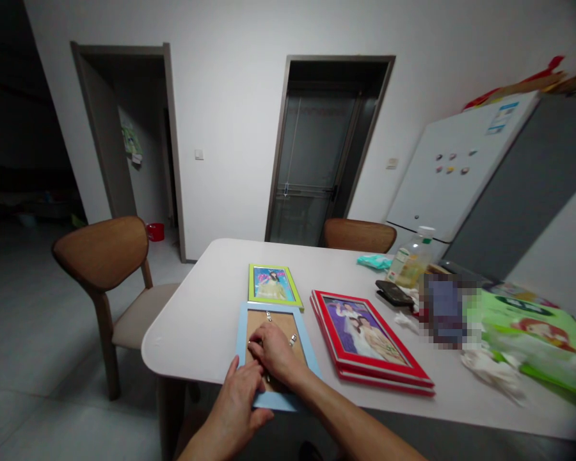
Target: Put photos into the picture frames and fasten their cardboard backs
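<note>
A light-blue picture frame (278, 401) lies face down at the table's near edge, its brown backing board (282, 322) upward. Small metal clips, one at the top (269, 315) and another on the right side (292, 340), show on the board. My left hand (237, 400) grips the frame's lower left part, fingers over the side and thumb by the bottom edge. Above it, my right hand (276, 352) presses its bent, closed fingers on the board's left side; whatever is under the fingertips is hidden.
A green-framed picture (274, 286) lies just beyond. Stacked red picture frames (369, 333) are to the right. Farther right are a black phone-like object (394, 293), a bottle (410, 259), crumpled tissues (494, 371) and a green package (537, 326). A wooden chair (103, 253) stands left.
</note>
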`<action>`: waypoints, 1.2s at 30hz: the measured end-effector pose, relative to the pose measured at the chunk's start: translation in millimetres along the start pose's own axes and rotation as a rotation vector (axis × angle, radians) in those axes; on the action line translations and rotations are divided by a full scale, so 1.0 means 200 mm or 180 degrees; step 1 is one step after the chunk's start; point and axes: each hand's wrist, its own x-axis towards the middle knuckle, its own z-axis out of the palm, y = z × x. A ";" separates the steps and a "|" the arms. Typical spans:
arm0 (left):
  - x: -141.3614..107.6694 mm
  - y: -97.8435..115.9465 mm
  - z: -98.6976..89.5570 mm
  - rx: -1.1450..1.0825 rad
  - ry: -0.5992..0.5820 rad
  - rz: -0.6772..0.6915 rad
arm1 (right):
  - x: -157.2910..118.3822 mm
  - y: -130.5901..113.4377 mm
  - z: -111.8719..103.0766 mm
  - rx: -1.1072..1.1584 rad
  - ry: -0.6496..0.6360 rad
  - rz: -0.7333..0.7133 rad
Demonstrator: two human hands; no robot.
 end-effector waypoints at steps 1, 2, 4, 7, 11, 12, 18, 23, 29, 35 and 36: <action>0.00 0.00 0.00 0.0011 -0.0019 -0.0005 | 0.01 0.02 -0.01 -0.0047 0.0047 0.0054; 0.00 -0.01 0.00 0.0023 -0.0036 -0.0008 | 0.03 0.05 -0.01 -0.0122 0.0122 0.0169; -0.01 -0.01 0.00 0.0046 -0.0073 -0.0009 | 0.06 0.10 -0.03 -0.0299 0.0278 0.0483; 0.00 -0.03 0.01 0.0080 -0.0124 0.0022 | 0.10 0.16 -0.03 -0.0434 0.0348 0.0802; 0.00 -0.05 0.02 0.0088 -0.0168 0.0019 | 0.12 0.18 -0.02 -0.0408 0.0256 0.0908; 0.00 -0.05 0.02 0.0090 -0.0180 0.0006 | 0.12 0.18 -0.01 -0.0400 0.0245 0.0909; 0.01 -0.01 0.00 0.0120 -0.0215 -0.0058 | 0.04 0.12 -0.11 -0.0343 0.0302 0.0637; -0.01 -0.01 0.01 0.0119 -0.0144 -0.0026 | -0.19 0.09 -0.23 -0.0132 -0.0193 0.0351; 0.00 -0.07 0.07 0.0012 0.0280 0.0124 | -0.25 0.07 -0.25 0.0197 -0.0079 0.0558; 0.05 -0.04 0.04 -0.0860 0.0909 -0.0351 | -0.19 0.00 -0.34 0.0352 0.0093 0.0539; 0.06 -0.04 0.02 -0.1092 0.0960 -0.0507 | -0.19 -0.03 -0.36 0.0381 0.0121 0.0515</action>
